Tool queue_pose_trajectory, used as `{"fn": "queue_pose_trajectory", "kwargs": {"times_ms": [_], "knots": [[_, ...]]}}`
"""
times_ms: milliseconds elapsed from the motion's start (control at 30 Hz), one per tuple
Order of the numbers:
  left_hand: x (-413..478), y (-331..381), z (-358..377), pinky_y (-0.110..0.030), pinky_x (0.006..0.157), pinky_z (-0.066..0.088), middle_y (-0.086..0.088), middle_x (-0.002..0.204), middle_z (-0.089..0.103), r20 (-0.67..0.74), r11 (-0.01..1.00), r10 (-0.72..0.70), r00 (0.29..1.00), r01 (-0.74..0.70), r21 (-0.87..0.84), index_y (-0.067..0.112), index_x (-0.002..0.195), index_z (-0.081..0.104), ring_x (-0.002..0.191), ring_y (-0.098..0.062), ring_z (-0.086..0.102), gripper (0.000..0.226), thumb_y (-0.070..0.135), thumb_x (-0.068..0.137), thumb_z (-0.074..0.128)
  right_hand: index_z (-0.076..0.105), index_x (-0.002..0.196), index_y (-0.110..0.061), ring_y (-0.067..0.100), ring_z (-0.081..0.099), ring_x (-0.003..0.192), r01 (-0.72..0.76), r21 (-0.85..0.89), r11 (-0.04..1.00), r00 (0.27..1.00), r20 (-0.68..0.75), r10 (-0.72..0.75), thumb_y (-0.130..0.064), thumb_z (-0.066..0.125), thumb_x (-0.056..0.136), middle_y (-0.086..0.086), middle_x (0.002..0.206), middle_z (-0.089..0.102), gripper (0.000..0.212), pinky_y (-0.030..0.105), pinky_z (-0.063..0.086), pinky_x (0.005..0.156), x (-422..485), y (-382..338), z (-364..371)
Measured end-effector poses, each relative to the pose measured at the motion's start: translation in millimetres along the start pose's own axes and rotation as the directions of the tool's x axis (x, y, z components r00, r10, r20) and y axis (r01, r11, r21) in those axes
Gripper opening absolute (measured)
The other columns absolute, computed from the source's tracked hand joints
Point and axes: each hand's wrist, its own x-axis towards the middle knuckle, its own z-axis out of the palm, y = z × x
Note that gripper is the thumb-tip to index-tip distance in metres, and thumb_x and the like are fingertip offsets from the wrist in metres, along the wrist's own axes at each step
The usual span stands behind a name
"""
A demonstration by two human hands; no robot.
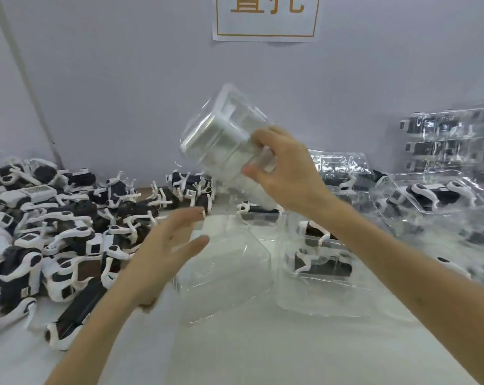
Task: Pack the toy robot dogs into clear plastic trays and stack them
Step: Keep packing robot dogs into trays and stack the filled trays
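White table (263, 351), near edge bare. Left hand (171, 240): fingers straight and spread, holding nothing, at the left edge of an empty clear tray (229, 276) lying centre; contact cannot be told. Right hand (282, 165): raised, fingers and thumb gripping a tilted bundle of clear trays (221, 134) in the air. Loose toy robot dogs (54, 226): black-and-white heap, left. Filled tray (318, 262): just right of the empty one, dog inside. Packed trays (452, 140): stacked far right. Paper sign (266, 18): on the wall.
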Motion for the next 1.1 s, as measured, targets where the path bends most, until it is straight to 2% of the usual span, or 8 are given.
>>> {"fn": "queue_pose_trajectory", "kwargs": {"times_ms": [100,300,433,533,667,833,1000,1100], "knots": [[-8.3,-29.6,7.4,-0.034,0.107,0.040,0.026,0.146,0.041,0.108,0.958,-0.079,0.991,0.046,0.282,0.057,0.129,0.044,0.134,-0.003,0.042,0.062,0.071,0.071,0.063,0.065,0.111,-0.011,0.000,0.048,0.084,0.063,-0.190,0.980,0.991,-0.103,-0.083,-0.007,0.070,0.086,-0.017,0.096,0.049,0.026,0.007,0.033,0.081,46.7,33.2,-14.3],[-15.3,-51.8,27.8,-0.030,0.105,0.026,0.025,0.157,0.017,-0.069,0.986,-0.038,0.997,0.048,0.159,0.046,0.134,0.044,0.135,0.021,0.015,0.077,0.052,0.064,0.076,0.054,0.135,-0.021,0.032,0.056,0.097,0.136,-0.674,0.726,0.984,0.005,-0.180,-0.004,0.061,0.090,0.010,0.116,0.055,0.048,0.042,0.044,0.087,131.5,112.0,-34.6],[-13.1,-56.6,33.4,-0.025,0.105,0.023,0.019,0.158,0.017,-0.106,0.991,-0.016,0.994,0.030,0.130,0.047,0.122,0.052,0.142,0.000,0.024,0.070,0.053,0.058,0.080,0.051,0.141,-0.021,0.038,0.057,0.106,0.042,-0.720,0.693,0.999,0.028,-0.032,-0.003,0.064,0.089,0.016,0.121,0.054,0.057,0.047,0.041,0.091,161.8,166.9,-31.6],[-10.8,-52.2,39.3,-0.004,0.097,0.026,0.020,0.155,0.024,-0.172,0.996,0.012,0.985,0.003,0.085,0.058,0.112,0.052,0.131,0.012,0.034,0.066,0.066,0.048,0.067,0.051,0.141,-0.026,0.037,0.049,0.125,-0.109,-0.761,0.640,0.984,0.008,0.177,-0.002,0.061,0.087,0.014,0.134,0.054,0.060,0.049,0.034,0.104,171.4,208.1,-21.1],[-9.3,-52.6,48.0,0.006,0.093,0.025,0.003,0.153,0.035,-0.195,0.992,0.076,0.978,-0.054,0.117,0.053,0.118,0.048,0.126,0.009,0.036,0.064,0.062,0.056,0.059,0.057,0.134,-0.021,0.036,0.054,0.122,-0.183,-0.791,0.584,0.878,0.136,0.459,0.000,0.046,0.087,0.013,0.136,0.056,0.052,0.049,0.039,0.104,159.1,238.0,-8.1],[-14.2,-53.6,47.8,-0.011,0.093,0.032,0.009,0.154,0.035,-0.196,0.980,0.110,0.975,-0.073,0.184,0.055,0.119,0.045,0.130,0.003,0.042,0.062,0.066,0.059,0.056,0.038,0.150,-0.023,0.036,0.041,0.136,-0.136,-0.864,0.484,0.861,0.139,0.490,-0.011,0.048,0.091,0.014,0.149,0.044,0.061,0.058,0.025,0.112,160.7,227.9,-7.5],[-21.1,-55.5,41.4,-0.052,0.099,0.043,0.003,0.145,0.049,-0.031,0.899,0.222,0.975,-0.192,0.393,0.039,0.093,0.069,0.141,-0.027,0.038,0.033,0.058,0.066,0.071,0.042,0.147,-0.020,0.032,0.048,0.130,-0.186,-0.627,0.756,0.931,0.132,0.339,-0.015,0.054,0.095,0.010,0.141,0.050,0.054,0.049,0.036,0.110,142.6,165.6,-2.8],[-25.2,-60.9,36.7,-0.043,0.111,0.034,0.012,0.142,0.050,-0.020,0.943,0.202,0.979,-0.189,0.274,0.027,0.084,0.072,0.143,-0.019,0.037,0.016,0.036,0.073,0.080,0.063,0.122,-0.024,0.015,0.062,0.101,-0.116,-0.363,0.925,0.945,0.248,0.216,-0.020,0.056,0.097,-0.009,0.104,0.064,0.026,0.037,0.052,0.092,99.8,103.8,13.5]]}}
